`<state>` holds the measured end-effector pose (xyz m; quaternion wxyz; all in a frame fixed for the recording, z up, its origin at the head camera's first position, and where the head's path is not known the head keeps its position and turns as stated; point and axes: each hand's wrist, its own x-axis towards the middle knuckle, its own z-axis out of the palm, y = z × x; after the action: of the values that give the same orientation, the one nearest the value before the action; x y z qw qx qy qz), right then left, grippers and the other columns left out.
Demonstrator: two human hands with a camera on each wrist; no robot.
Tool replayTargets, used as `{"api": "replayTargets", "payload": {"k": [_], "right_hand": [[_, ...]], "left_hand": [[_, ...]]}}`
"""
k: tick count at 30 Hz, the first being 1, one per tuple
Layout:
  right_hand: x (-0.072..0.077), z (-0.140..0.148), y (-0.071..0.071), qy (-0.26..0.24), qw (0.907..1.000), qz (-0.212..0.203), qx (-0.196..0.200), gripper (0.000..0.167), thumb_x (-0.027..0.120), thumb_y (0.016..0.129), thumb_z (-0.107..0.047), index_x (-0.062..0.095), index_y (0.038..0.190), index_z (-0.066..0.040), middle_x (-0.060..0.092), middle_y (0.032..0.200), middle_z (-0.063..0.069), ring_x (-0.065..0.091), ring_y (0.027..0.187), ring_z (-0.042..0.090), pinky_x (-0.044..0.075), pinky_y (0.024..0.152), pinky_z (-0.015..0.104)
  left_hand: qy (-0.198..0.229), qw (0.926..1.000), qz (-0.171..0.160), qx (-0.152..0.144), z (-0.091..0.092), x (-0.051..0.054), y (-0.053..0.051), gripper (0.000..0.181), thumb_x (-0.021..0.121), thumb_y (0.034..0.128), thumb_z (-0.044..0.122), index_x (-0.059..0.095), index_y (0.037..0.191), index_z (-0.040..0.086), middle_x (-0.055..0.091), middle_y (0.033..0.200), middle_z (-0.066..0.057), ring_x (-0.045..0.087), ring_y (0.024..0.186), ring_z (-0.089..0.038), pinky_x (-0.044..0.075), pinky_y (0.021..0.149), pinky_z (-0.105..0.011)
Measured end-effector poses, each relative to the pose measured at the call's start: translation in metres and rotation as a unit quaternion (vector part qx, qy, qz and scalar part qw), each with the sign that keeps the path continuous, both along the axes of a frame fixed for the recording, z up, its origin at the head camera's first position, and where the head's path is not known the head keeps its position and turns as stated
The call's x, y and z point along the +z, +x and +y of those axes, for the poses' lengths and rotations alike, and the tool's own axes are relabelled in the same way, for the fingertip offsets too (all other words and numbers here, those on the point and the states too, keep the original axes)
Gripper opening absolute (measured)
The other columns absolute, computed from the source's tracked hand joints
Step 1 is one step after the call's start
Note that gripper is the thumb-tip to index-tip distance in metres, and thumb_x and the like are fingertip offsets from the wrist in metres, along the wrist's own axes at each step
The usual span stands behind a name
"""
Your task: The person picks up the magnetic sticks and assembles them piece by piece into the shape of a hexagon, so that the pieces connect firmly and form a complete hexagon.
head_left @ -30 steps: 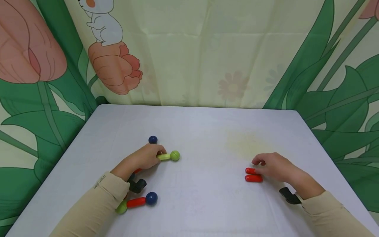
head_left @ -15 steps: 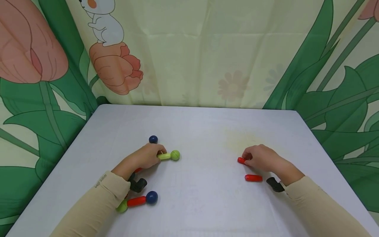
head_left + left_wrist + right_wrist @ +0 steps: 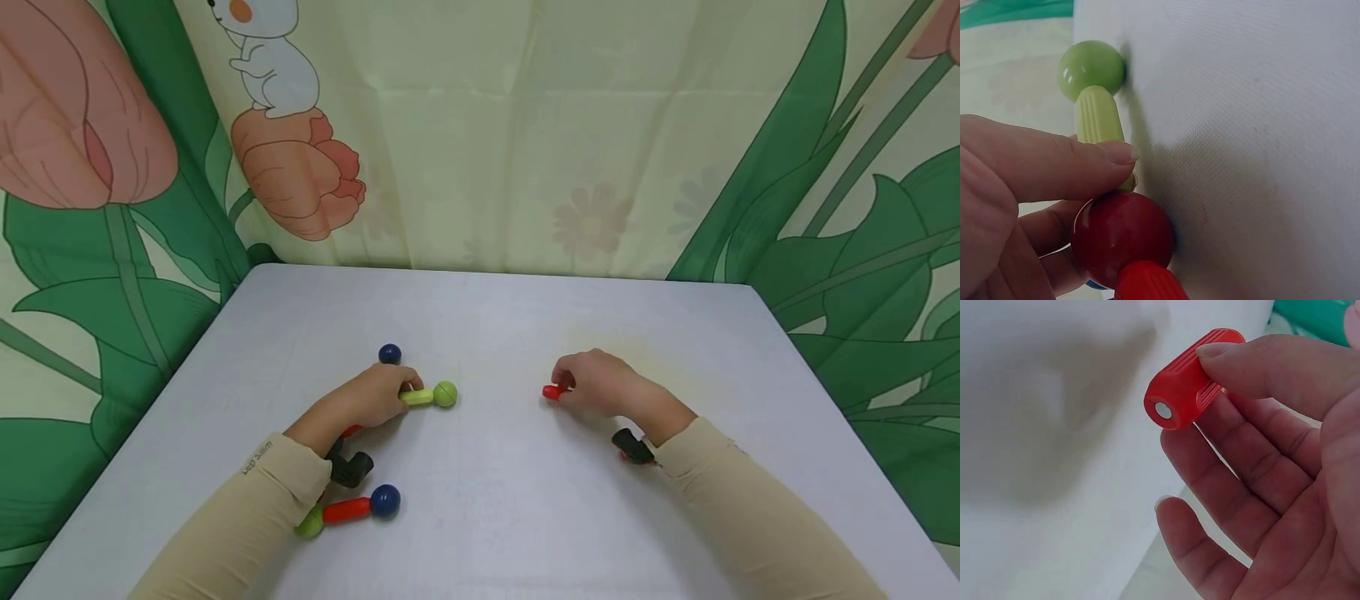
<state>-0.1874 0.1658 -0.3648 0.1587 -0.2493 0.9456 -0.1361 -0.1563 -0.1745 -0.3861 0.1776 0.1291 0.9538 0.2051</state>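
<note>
- Right hand: a pinch grip, closed round a short red rod; the thumb lies across its ribbed side, and a round silvery inset shows in its near end.
- That red rod is over the white table, right of the left hand's pieces and well apart from them.
- Left hand: a narrow grip, the thumb pressing a yellow-green rod against the fingers.
- At the 2 ends of the yellow-green rod sit a green ball, farther from the thumb, and a dark red ball, just beside it.
- From the dark red ball runs a ribbed red bar, cut off by the frame.
- Just beyond the left hand rests 1 blue ball.
- Near the left sleeve, a red stick lies between a larger blue ball and a lime ball, the latter partly hidden by the sleeve.
- Each wrist wears a black camera.
- Behind the table hangs a printed cloth with tulips and a white rabbit.
</note>
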Motion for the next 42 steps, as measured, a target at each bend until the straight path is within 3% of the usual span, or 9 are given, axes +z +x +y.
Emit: {"api": "replayTargets", "payload": {"k": [5, 14, 42], "right_hand": [[0.005, -0.033, -0.001, -0.009, 0.9995, 0.003, 0.031, 0.014, 0.074, 0.089, -0.015, 0.069, 0.102, -0.011, 0.064, 0.085, -0.005, 0.057, 0.078, 0.015, 0.049, 0.075, 0.032], [-0.005, -0.072, -0.002, -0.029, 0.9987, -0.010, 0.042, 0.015, 0.075, 0.089, -0.018, 0.069, 0.102, -0.013, 0.065, 0.087, -0.007, 0.058, 0.082, 0.013, 0.049, 0.077, 0.031], [-0.015, -0.109, -0.007, -0.052, 0.9970, -0.039, 0.042, 0.015, 0.074, 0.091, -0.015, 0.068, 0.104, -0.012, 0.063, 0.087, -0.003, 0.057, 0.082, 0.017, 0.050, 0.079, 0.032]], "left_hand": [[-0.001, 1.0000, -0.001, 0.004, 0.000, 0.001, 0.001, 0.030, 0.068, 0.0887, -0.003, 0.068, 0.117, 0.006, 0.066, 0.101, -0.007, 0.059, 0.091, -0.021, 0.051, 0.090, -0.040], [-0.003, 1.0000, 0.005, -0.002, 0.001, 0.002, 0.002, 0.030, 0.069, 0.0885, -0.003, 0.068, 0.117, 0.006, 0.066, 0.102, -0.008, 0.060, 0.091, -0.021, 0.052, 0.090, -0.040], [-0.006, 0.9998, -0.005, 0.021, 0.006, 0.003, 0.002, 0.031, 0.067, 0.0888, -0.004, 0.069, 0.117, 0.008, 0.065, 0.100, -0.007, 0.058, 0.090, -0.022, 0.052, 0.092, -0.041]]}}
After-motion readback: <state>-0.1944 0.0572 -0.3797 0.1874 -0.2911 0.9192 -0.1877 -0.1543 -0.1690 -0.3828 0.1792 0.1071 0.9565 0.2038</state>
